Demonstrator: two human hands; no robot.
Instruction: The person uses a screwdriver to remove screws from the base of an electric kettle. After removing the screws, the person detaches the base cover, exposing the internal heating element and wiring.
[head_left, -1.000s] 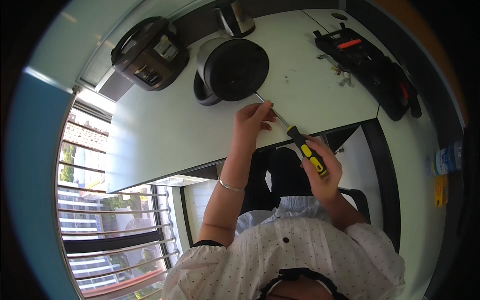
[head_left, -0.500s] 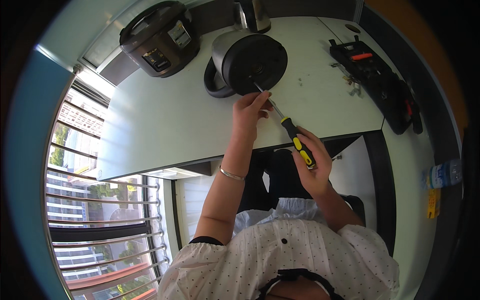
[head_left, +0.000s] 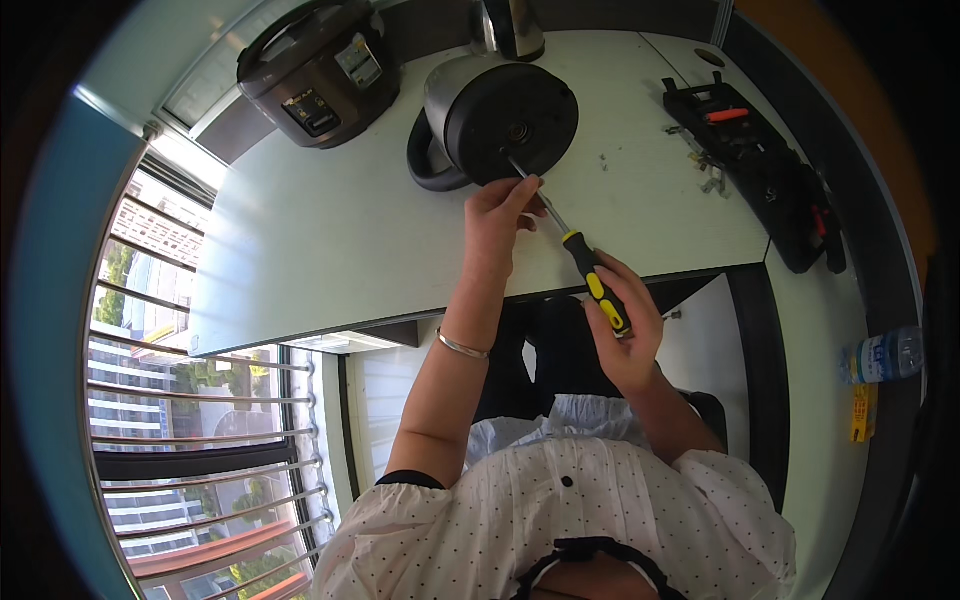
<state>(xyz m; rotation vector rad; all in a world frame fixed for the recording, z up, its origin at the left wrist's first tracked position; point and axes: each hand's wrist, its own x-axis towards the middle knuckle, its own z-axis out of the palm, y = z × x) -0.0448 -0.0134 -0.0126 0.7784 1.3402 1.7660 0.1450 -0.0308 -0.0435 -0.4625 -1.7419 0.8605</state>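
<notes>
Right hand (head_left: 628, 335) fist-closed on yellow-black-handled screwdriver (head_left: 597, 287); left hand (head_left: 497, 222) fingers pinch shaft. Tip on black round kettle base (head_left: 510, 122), lying sideways w/o clamp: may slip, gouge.

White short-sleeved blouse (head_left: 590, 500) with small dark dots, dark-edged cuffs; a thin silver bangle (head_left: 463, 346) circles the left wrist.

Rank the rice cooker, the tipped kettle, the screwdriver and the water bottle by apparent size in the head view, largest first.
1. Kettle and rice cooker: look alike, too close to rank.
2. Screwdriver, long but thin.
3. Water bottle, at the distorted rim, so unsure.
</notes>
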